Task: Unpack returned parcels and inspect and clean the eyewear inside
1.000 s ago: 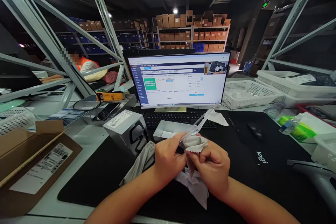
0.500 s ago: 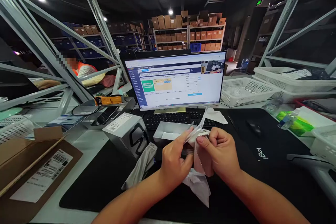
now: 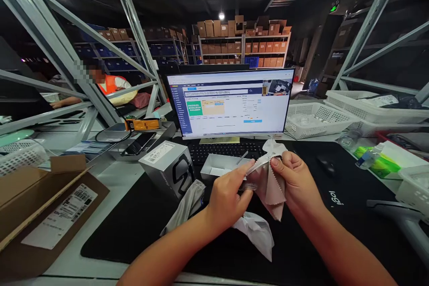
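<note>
Beige cleaning cloth [image 3: 273, 192] with a zigzag edge hangs from my right hand [image 3: 300, 178], its thumb and fingers pinched on the fabric. My left hand [image 3: 228, 194] is closed on a thin, shiny glasses-like item [image 3: 250, 186], mostly hidden by the fingers; a slim strip sticks up beside them. The cloth spans between both hands. White crumpled wrapping [image 3: 273, 145] shows just behind it. Below the hands lies a white sheet of thin wrapping [image 3: 258, 232]. A grey fabric pouch [image 3: 184, 205] rests left of my left wrist.
An open silver tray [image 3: 214, 165] and a silver box [image 3: 167, 167] stand before the keyboard [image 3: 214, 149] and monitor [image 3: 231, 107]. An open carton [image 3: 56, 214] is at left. Mouse [image 3: 325, 165], scanner [image 3: 398, 214] and white baskets [image 3: 318, 118] are at right. Someone in an orange vest [image 3: 114, 84] sits beyond the frame.
My right hand has moved a little right, drawing the cloth out so that more of it hangs open. The left hand keeps its hold. The view has shifted slightly.
</note>
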Demonstrator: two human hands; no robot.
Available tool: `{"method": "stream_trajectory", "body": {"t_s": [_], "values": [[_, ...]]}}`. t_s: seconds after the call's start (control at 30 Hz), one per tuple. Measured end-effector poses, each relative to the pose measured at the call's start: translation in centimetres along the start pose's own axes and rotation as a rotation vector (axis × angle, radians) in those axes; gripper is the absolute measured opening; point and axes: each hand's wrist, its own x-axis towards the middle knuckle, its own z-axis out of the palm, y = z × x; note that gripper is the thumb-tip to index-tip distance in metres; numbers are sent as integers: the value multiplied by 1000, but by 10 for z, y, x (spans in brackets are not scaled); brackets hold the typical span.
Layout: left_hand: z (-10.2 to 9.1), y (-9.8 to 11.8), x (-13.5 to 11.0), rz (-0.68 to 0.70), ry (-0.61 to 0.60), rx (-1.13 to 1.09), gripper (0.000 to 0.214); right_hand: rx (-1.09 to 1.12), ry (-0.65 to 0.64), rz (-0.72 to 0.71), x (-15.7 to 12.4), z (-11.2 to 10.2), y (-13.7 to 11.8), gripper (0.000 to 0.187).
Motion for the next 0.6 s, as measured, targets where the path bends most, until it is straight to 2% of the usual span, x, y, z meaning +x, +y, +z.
{"method": "stream_trajectory", "body": {"t_s": [0.1, 0.17, 0.3, 0.37, 0.4, 0.43, 0.5, 0.6], "values": [[-13, -3, 8, -110, -64, -24, 45, -161, -5, -79, 8, -12, -3, 63], [-22, -7, 14, -187, -70, -22, 41, -270, 88, -198, 13, -23, -10, 58], [-35, -13, 19, -242, -143, -5, 48, -394, 431, -668, 15, -39, -28, 53], [-35, -12, 20, -205, -223, -17, 53, -450, 491, -805, 9, -38, -29, 52], [-34, -10, 20, -180, -259, -18, 56, -497, 452, -809, 5, -36, -27, 51], [-32, -8, 19, -157, -287, -14, 57, -559, 360, -776, 0, -32, -23, 49], [-30, -6, 19, -138, -307, 3, 56, -726, 109, -653, -7, -25, -14, 47], [-30, -7, 17, -187, -258, 41, 48, -919, -209, -422, -8, -21, -8, 47]]}}
